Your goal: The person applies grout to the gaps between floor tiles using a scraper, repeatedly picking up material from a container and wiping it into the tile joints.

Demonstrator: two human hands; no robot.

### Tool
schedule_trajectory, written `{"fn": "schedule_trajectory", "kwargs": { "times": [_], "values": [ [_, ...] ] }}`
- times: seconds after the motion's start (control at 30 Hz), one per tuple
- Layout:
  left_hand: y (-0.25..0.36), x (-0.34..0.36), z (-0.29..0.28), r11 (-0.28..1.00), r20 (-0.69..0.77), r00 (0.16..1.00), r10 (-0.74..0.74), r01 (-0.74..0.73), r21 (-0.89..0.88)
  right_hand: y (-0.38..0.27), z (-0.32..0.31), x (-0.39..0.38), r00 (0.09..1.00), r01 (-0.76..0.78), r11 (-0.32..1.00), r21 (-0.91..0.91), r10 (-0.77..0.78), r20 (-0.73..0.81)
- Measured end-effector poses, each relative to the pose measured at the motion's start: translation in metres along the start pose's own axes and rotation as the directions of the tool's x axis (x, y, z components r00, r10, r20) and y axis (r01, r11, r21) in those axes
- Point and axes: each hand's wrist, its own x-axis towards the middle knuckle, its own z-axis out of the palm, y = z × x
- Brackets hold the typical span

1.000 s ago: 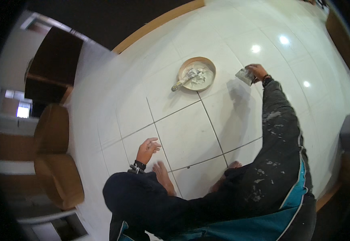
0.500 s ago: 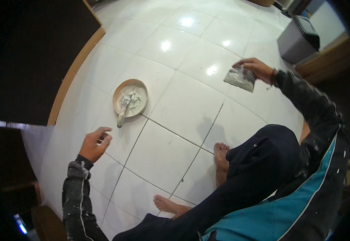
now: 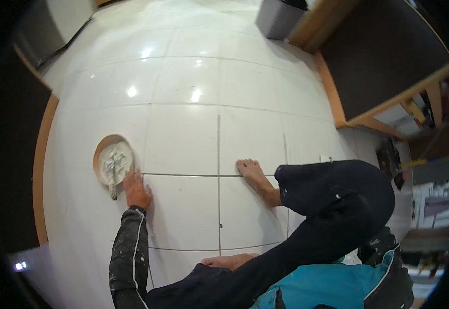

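Note:
My left hand point(image 3: 138, 190) lies open on the tiles beside a shallow round pan point(image 3: 99, 152), fingertips at or very near its right rim; I cannot tell if they touch. The pan holds white paste point(image 3: 120, 153) and a tool with a smeared handle point(image 3: 112, 188) jutting out toward me. My bare feet point(image 3: 255, 180) are on the floor, one forward at the centre, the other lower down. My bent leg in dark trousers point(image 3: 348, 195) fills the lower right. My right hand is out of sight, and so is the flat object it was holding.
Dark panels with wooden edging point(image 3: 46, 129) run along the left. A grey bin point(image 3: 278, 18) stands at the top, beside a dark cabinet point(image 3: 371, 56) with wood trim. Tools and clutter point(image 3: 389, 159) lie at the right, beyond my knee. The white tiled floor point(image 3: 183, 134) spans the middle.
My view has swung round to the right. My left hand has reached forward and down beside the pan. My right hand, earlier holding a flat grey object, has left view.

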Motion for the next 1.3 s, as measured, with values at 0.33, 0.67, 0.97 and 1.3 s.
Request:
{"fn": "schedule_trajectory", "kwargs": {
  "times": [0.33, 0.67, 0.97, 1.3],
  "values": [
    [-0.034, 0.002, -0.027, 0.984, -0.083, 0.984, -0.159, 0.152, -0.087, 0.149, -0.097, -0.206, 0.837, -0.080, 0.268, 0.960, 0.541, -0.081],
    [0.101, 0.046, -0.193, 0.998, 0.321, 0.946, -0.049, 0.062, -0.029, 0.182, -0.219, -0.033, 0.962, -0.118, -0.120, 0.986, 0.233, 0.143],
    [0.172, -0.102, -0.211, 0.956, 0.611, 0.785, -0.104, 0.248, -0.156, 0.081, -0.136, 0.105, 0.990, 0.079, 0.513, 0.855, -0.143, -0.005],
    [0.245, -0.170, -0.297, 0.741, 0.550, 0.685, -0.479, 0.651, -0.165, 0.047, -0.141, 0.210, 0.535, 0.833, 0.531, -0.157, -0.845, -0.023]
  ]
}}
